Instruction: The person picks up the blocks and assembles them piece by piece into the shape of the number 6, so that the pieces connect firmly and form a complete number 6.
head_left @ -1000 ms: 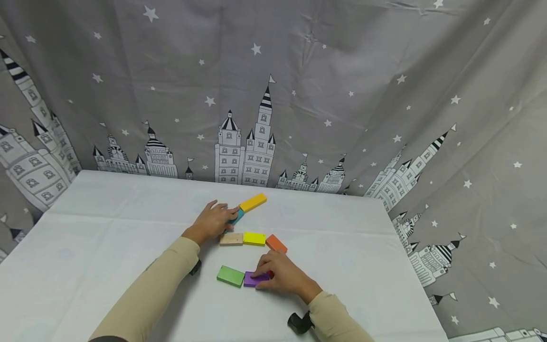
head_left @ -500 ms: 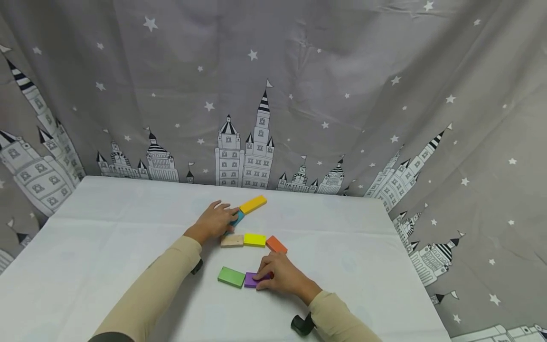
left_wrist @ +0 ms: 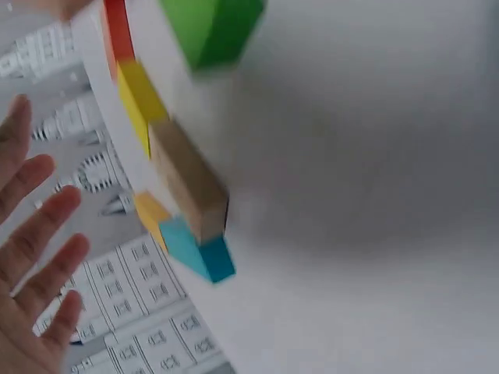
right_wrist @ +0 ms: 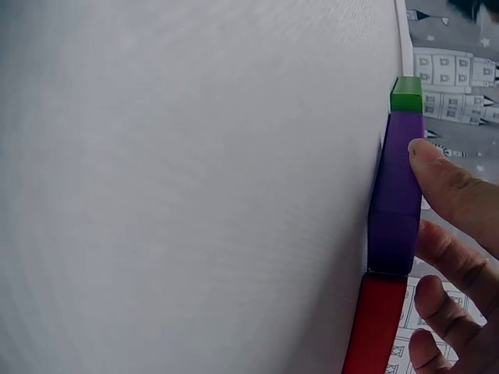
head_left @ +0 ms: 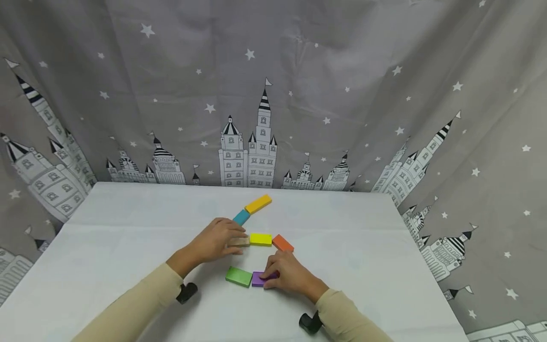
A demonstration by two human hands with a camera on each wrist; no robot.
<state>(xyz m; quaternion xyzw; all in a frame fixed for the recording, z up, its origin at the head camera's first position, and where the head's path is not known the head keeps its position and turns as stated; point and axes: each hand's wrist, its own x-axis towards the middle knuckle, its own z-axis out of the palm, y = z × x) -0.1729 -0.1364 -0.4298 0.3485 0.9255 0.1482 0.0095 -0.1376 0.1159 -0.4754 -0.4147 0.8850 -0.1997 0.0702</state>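
Observation:
My left hand (head_left: 217, 240) hovers over the plain wooden block (left_wrist: 185, 179), fingers spread in the left wrist view and nothing held. Next to that block are the yellow block (head_left: 260, 239) and the orange block (head_left: 283, 243). Behind my left fingers, the blue block (head_left: 241, 217) meets the amber block (head_left: 258, 204) end to end. My right hand (head_left: 291, 274) pinches the purple block (right_wrist: 395, 187) with thumb and finger. At one end of it is the green block (head_left: 238, 276), at the other a red block (right_wrist: 378, 323), which my right hand hides in the head view.
All the blocks lie on a table covered with a white cloth (head_left: 363, 256). A grey curtain (head_left: 325, 71) printed with castles and stars hangs behind the table's far edge. Black wrist devices (head_left: 310, 323) sit under both sleeves.
My left hand has left the blue block and moved nearer, over the wooden block. My right hand stays at the purple block. The head view has shifted slightly.

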